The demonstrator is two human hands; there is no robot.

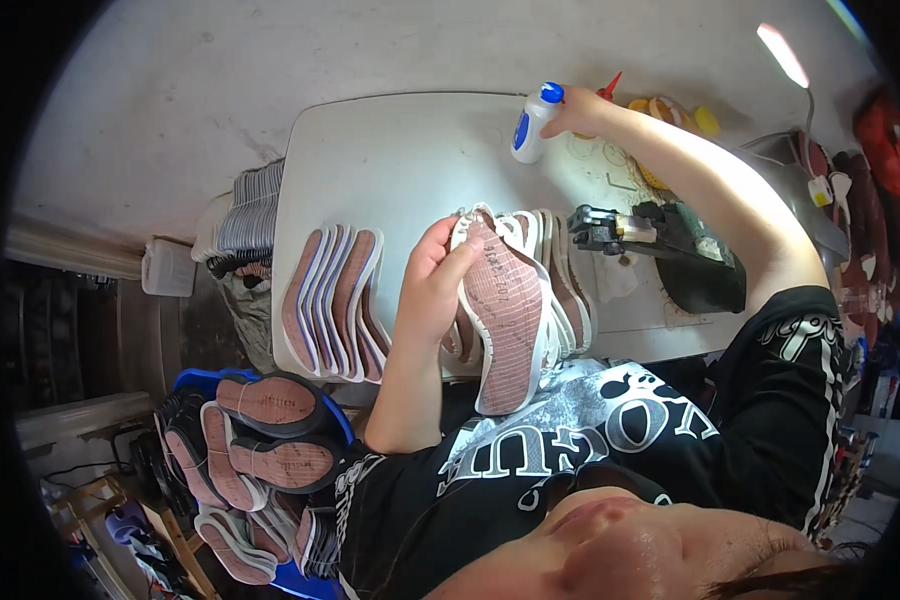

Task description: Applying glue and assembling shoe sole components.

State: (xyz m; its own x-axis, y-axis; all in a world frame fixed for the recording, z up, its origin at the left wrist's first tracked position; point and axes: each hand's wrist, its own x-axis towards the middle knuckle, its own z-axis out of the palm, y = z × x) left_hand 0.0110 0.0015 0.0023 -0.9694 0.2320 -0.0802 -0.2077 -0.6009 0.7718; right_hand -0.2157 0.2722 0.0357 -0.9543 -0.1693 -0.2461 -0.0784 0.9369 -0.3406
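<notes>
My left hand (436, 285) pinches the upper end of a brownish-pink shoe sole (508, 315) with a pale stitched rim and dark handwritten marks. The sole stands roughly upright in front of my chest. Reaching to the far side of the table, my right hand (577, 112) is closed around a white plastic bottle (530, 138) with a blue cap and a blue label. Just behind the held sole, a row of similar soles (568, 285) leans together on the table, partly hidden by it. A second row of pink soles with white edges (335, 300) lies to the left.
A white table (390, 150) carries the work. Right of centre sits a dark sewing machine (620, 230), under my right arm. A red-tipped bottle (610, 85) and yellow items stand at the back right. Lower left, a blue bin (340, 420) holds many soles; grey stacked pieces (250, 210) are beside the table.
</notes>
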